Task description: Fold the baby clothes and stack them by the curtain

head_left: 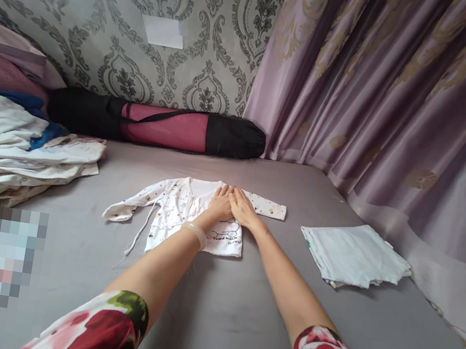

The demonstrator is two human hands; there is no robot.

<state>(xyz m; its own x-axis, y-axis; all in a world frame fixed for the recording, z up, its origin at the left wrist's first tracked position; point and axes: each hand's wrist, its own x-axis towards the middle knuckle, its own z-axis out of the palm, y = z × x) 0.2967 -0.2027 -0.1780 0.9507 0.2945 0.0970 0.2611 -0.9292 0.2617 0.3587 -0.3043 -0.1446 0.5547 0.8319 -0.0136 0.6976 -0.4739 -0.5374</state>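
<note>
A small white long-sleeved baby top (pixel 176 201) with a scattered print lies spread out on the grey sheet. Its left sleeve reaches out to the side, and a thin tie string trails from that edge. My left hand (pixel 222 203) rests flat on the upper right of the top, fingers stretched away from me. Beside it, touching, my right hand (pixel 243 206) lies flat too, near the right sleeve. Lettering and a drawn figure show on the cloth just below my hands. Part of the top is hidden under my hands and left forearm.
A heap of loose clothes (pixel 22 149) lies at the left. A stack of folded white cloth (pixel 356 256) sits at the right. Along the patterned wall runs a black and pink roll bag (pixel 163 127). Purple curtains (pixel 359 88) hang at the right. A blurred patch covers the lower left.
</note>
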